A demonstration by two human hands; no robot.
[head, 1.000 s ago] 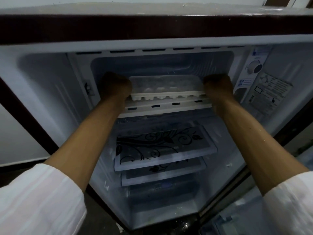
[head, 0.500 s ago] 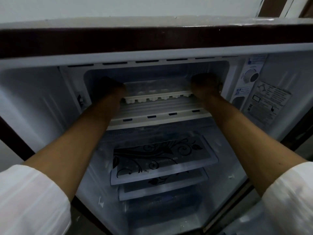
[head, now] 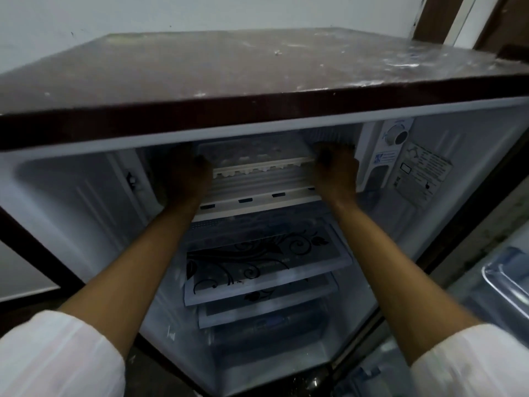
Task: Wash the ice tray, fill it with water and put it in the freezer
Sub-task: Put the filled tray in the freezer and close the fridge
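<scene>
The white plastic ice tray [head: 257, 163] lies on the ribbed floor of the pale freezer compartment [head: 259, 187] — left hand [head: 183, 173] and right hand [head: 335, 167] each grip an end. Looks nearly finished (water inside unclear): release it, close up.

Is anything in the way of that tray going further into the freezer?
Nothing visible does. The left hand and right hand hold the tray by its ends, and it is already inside the freezer. The space behind it is too dim to judge.
</scene>
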